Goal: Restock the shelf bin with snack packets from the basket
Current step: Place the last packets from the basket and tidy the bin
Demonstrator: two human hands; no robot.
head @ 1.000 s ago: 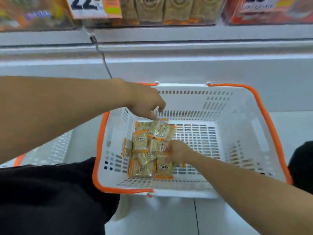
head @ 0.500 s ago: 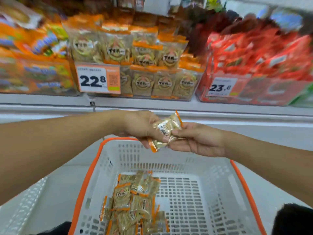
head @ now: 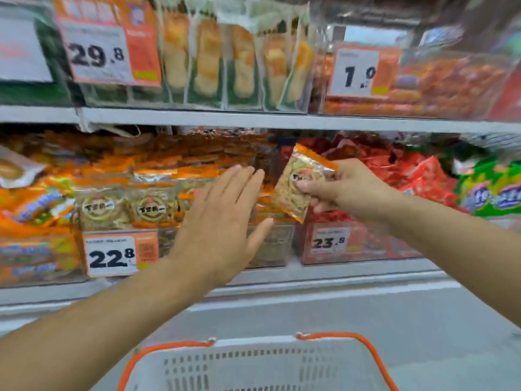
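Up at shelf height, the right hand (head: pixel 348 190) pinches one snack packet (head: pixel 300 183) by its side, holding it tilted just in front of the shelf bin (head: pixel 265 244). Beside it, the left hand (head: pixel 222 221) is spread flat with straight fingers, palm toward the matching orange-topped packets (head: pixel 127 204) stacked in that bin. A 22.8 price tag (head: pixel 119 253) sits on the bin's front; a 23.8 tag (head: pixel 329 241) marks the red packets (head: pixel 408 176) to the right. Below, the white basket (head: pixel 253 362) with orange handles shows only its far rim.
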